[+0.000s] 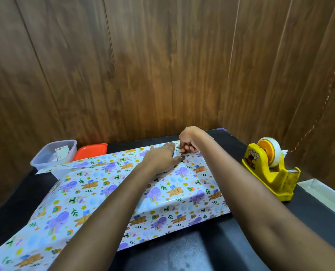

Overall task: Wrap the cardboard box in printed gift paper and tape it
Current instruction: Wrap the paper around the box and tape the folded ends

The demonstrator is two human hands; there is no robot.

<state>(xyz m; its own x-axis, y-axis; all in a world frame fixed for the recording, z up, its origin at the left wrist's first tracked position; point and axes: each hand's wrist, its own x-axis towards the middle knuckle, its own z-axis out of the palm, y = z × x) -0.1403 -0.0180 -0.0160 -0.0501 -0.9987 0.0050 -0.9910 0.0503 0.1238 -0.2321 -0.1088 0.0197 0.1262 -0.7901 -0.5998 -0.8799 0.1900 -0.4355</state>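
Before a brown wood-panelled wall (162, 65) stands a black table (319, 216), on which the cardboard box (182, 184) lies draped in printed gift paper (65, 218), the left hand (163, 159) pressing flat, fingers straight, on its far top, the right hand (189, 142) just beyond, fingers curled at the paper's edge, its hold unclear.

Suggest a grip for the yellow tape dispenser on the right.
On the tape dispenser, likely pinch the flat yellow side walls from above, at the dip between the tape roll and the raised right end; the roll blocks the top elsewhere.
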